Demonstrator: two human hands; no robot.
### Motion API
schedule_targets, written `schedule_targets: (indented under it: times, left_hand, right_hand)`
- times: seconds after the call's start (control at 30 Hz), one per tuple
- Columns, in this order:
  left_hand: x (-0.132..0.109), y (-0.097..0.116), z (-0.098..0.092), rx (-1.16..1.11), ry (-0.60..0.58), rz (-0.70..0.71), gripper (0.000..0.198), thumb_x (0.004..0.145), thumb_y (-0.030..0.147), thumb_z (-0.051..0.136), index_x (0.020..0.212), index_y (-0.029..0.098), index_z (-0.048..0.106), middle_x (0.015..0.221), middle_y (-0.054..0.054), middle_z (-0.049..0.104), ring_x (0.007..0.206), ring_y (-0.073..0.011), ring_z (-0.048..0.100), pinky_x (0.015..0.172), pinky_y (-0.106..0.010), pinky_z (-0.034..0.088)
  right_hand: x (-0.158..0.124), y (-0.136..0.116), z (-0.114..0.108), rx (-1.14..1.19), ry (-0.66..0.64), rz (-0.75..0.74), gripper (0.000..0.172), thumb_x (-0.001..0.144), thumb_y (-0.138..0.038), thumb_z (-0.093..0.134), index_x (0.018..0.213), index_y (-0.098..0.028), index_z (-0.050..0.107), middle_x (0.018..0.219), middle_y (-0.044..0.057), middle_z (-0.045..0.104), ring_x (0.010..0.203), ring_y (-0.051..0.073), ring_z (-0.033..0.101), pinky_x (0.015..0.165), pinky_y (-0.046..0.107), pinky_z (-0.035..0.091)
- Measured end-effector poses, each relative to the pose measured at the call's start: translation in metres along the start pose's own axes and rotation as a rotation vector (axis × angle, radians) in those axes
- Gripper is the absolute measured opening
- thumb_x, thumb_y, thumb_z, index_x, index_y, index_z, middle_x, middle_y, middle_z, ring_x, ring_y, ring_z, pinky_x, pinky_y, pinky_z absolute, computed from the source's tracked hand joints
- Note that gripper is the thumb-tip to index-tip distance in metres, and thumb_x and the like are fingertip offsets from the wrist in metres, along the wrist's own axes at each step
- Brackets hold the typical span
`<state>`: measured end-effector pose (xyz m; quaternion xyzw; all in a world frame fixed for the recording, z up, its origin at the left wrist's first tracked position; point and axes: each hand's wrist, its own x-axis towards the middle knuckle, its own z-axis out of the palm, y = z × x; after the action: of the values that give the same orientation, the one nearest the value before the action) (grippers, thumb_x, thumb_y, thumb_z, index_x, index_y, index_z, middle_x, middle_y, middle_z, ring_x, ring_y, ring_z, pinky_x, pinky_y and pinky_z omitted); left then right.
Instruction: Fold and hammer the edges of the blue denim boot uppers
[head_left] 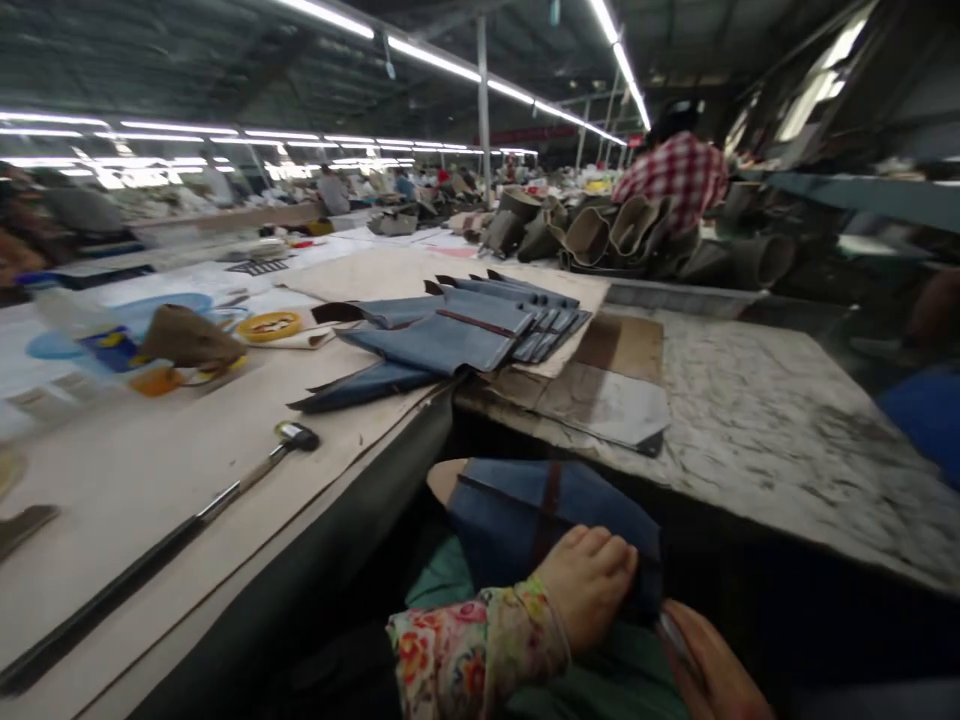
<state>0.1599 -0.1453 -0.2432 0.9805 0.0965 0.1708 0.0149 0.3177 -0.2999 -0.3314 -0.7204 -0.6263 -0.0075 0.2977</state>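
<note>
Blue piece [499, 500] under left hand [589, 585], grip curled onto it; right hand [716, 665] at piece's right end, pinching blurred shiny object [681, 645]; loose left hold could skew piece.

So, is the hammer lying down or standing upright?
Lying down: the hammer stretches lengthwise along the pale work surface, its head at the far end.

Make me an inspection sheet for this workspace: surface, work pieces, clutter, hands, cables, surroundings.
Surface: pale sheet at left; worn, marked board at right.
Work pieces: blue piece over green fabric; overlapping blue pile ahead.
Clutter: hammer, yellow ring, bottle.
Hands: left hand curled on the blue piece; right hand near its right corner, grip unclear.
Cables: nothing seen.
Surroundings: co-worker in checked shirt; lit ceiling lights.
</note>
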Motion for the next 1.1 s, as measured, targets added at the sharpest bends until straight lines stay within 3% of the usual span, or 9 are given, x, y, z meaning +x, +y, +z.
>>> schedule_targets:
  times: [0.23,0.5,0.67,0.93,1.1]
  left_hand:
    - [0.006,0.003,0.011,0.016,-0.006,0.042,0.037,0.094,0.033,0.029,0.124,0.015,0.041,0.111,-0.004,0.053,0.100,-0.0171,0.043,0.082,-0.036,0.032]
    - [0.019,0.004,0.012,-0.012,-0.051,0.054,0.031,0.093,0.031,0.031,0.117,0.017,0.046,0.099,-0.002,0.056,0.093,-0.0169,0.046,0.072,-0.037,0.033]
    - [0.009,-0.002,0.012,-0.076,-0.004,0.027,0.033,0.093,0.031,0.033,0.122,0.019,0.043,0.108,-0.001,0.056,0.101,-0.0155,0.045,0.082,-0.034,0.034]
    - [-0.009,-0.016,0.008,-0.076,0.063,-0.044,0.033,0.090,0.026,0.039,0.121,0.019,0.047,0.111,-0.001,0.057,0.103,-0.0162,0.047,0.089,-0.032,0.036]
    - [-0.018,-0.026,0.002,-0.067,0.103,-0.091,0.030,0.089,0.023,0.040,0.117,0.019,0.050,0.109,-0.002,0.059,0.102,-0.0166,0.049,0.091,-0.033,0.036]
  right_hand:
    - [0.020,-0.023,-0.034,0.028,0.105,0.177,0.046,0.090,-0.040,0.034,0.132,-0.023,0.034,0.114,0.008,0.055,0.103,0.020,0.055,0.083,0.032,0.049]
    - [0.038,-0.025,-0.039,-0.037,0.199,0.067,0.037,0.089,-0.029,0.044,0.125,-0.024,0.048,0.108,0.007,0.052,0.100,0.020,0.051,0.085,0.036,0.043]
    - [0.045,-0.040,-0.050,-0.073,0.236,0.016,0.035,0.087,-0.026,0.048,0.121,-0.024,0.052,0.106,0.006,0.055,0.098,0.020,0.051,0.085,0.035,0.043]
    - [0.051,-0.054,-0.033,-0.121,0.128,-0.013,0.029,0.088,-0.022,0.044,0.115,-0.019,0.056,0.101,0.008,0.058,0.097,0.020,0.051,0.083,0.035,0.046]
    - [0.067,-0.075,-0.027,-0.150,0.112,-0.058,0.030,0.089,-0.019,0.041,0.115,-0.018,0.056,0.099,0.007,0.059,0.096,0.019,0.052,0.083,0.034,0.047]
